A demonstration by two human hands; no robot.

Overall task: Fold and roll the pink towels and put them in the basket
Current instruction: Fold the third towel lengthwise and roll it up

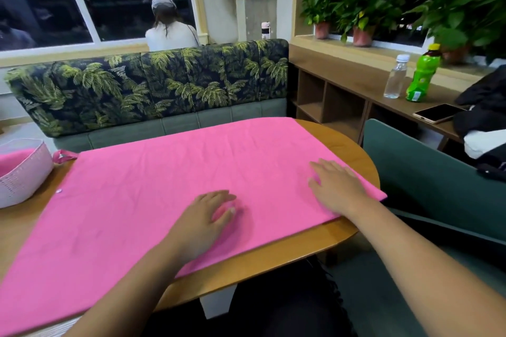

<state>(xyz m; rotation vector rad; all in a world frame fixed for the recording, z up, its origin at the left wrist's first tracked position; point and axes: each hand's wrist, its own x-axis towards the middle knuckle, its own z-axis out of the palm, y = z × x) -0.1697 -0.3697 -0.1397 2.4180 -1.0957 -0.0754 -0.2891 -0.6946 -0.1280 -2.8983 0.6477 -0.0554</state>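
A pink towel (137, 200) lies flat on the wooden counter (273, 254), and the left hand (208, 216) and right hand (336, 189) rest on it, apart, fingers loose, holding nothing. A white basket (24, 175) sits far left of the left hand. A leafy sofa (147, 85) stands past the hands, and plants (367, 8) and a green bottle (420, 74) are off to the right.

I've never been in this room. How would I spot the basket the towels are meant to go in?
Start at the wooden table in front of the leaf-print sofa, mostly covered by a big pink towel. Follow it to the far left edge, where the basket sits beside the towel. It is the only pale, perforated tub there, with pink cloth already inside.
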